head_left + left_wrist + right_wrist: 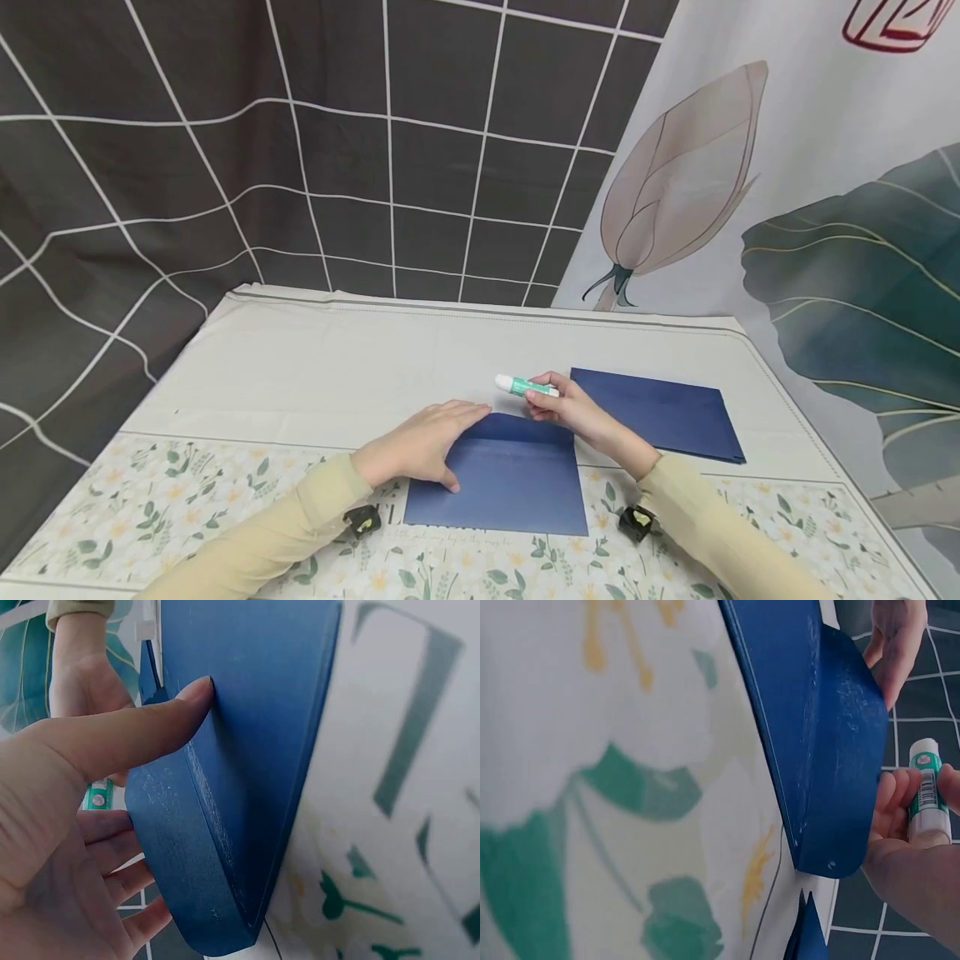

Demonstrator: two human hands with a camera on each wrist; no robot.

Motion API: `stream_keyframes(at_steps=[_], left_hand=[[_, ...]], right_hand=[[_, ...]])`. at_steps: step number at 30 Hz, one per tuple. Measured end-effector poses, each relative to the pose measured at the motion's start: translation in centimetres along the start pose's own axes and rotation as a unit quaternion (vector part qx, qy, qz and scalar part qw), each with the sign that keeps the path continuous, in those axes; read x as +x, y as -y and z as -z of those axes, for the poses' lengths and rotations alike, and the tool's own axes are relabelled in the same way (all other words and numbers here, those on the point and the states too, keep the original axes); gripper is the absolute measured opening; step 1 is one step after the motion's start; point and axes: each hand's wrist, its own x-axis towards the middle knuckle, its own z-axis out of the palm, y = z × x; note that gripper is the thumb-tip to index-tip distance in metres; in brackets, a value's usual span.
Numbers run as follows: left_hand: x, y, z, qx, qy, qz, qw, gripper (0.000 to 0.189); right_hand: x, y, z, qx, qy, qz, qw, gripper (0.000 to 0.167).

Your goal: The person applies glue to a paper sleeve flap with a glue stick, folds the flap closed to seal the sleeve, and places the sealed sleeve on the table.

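Note:
A dark blue envelope (510, 487) lies on the table in front of me, its flap (517, 427) raised along the far side. Whitish smears mark the flap's inner face (847, 720) and the fold. My left hand (420, 442) is at the envelope's left side. Its thumb (142, 735) rests on the envelope body while the fairly straight fingers (127, 885) stand behind the flap. Just beyond the flap, my right hand (570, 408) holds a green and white glue stick (525, 387) between thumb and fingers, its white end pointing left.
More dark blue envelopes (660, 412) lie stacked to the right, behind my right forearm. The table has a white cloth (315, 358) with a floral band (202, 492) along the near side. A dark checked curtain (337, 150) hangs behind, beside a pale printed one (675, 192).

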Motion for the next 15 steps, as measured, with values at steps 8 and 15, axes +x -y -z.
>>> stream_keyframes(at_steps=[8, 15], left_hand=[[-0.5, -0.9, -0.2, -0.004, -0.001, 0.011, 0.9999, 0.098], [-1.2, -1.7, -0.3, 0.027, 0.008, 0.020, 0.9994, 0.086]], right_hand=[[-0.2, 0.3, -0.2, 0.007, 0.027, -0.021, 0.9994, 0.027], [-0.9, 0.6, -0.5, -0.004, 0.068, -0.041, 0.9969, 0.033]])
